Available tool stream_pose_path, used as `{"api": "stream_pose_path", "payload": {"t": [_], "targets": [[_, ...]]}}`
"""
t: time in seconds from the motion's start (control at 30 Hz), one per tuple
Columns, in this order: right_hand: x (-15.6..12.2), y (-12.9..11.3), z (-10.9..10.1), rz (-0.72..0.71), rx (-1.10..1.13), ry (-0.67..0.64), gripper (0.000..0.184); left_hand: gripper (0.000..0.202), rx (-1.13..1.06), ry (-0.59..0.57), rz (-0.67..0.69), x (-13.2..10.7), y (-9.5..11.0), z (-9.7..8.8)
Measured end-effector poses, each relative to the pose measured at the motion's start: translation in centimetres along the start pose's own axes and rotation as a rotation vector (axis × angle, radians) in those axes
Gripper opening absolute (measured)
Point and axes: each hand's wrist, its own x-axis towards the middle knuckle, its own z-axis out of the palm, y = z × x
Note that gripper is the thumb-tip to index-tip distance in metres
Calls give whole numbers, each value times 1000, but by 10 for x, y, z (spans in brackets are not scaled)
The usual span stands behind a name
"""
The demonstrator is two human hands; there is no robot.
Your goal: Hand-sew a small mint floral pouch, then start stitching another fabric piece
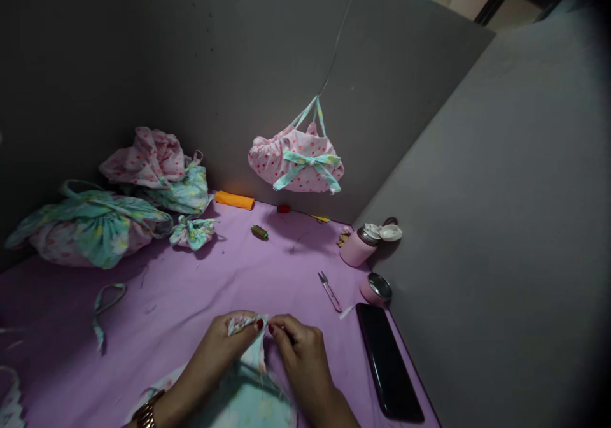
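My left hand (228, 339) is closed on a piece of pale green and pink printed fabric (255, 355), its thumb pressing along the gathered top edge. From there the cloth hangs down and spreads over the front of the table, partly behind my left forearm. My right hand (305, 351) is pinched, thumb against forefinger, right beside that held edge. Whatever sits between those fingertips is too small to make out. Thread snips (329, 292) lie on the purple cloth beyond my right hand.
A black phone (389, 361), a pink flask (359, 246) and its cup lid (376, 288) stand along the right wall. Thread spools (259, 232) and an orange roll (234, 200) lie at the back. Sewn fabric bags (90, 230) pile up left; a dotted pouch (298, 160) hangs ahead.
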Motion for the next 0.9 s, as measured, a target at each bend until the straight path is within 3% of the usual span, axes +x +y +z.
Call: {"api": "stream_pose_path", "payload": {"t": [0.2,0.47,0.77,0.9], "targets": [[1,1,-2,72,-29,-29,24,23,71,4,32,-1,0,-3],[0,1,0,-9,-26,-43,25,23,245,47,97,0,3,-4],[-2,3,2,-24,-89,-37,25,20,272,77,87,0,3,-4],[-1,3,1,4,-61,-21,24,26,224,18,75,-1,4,-4]]}}
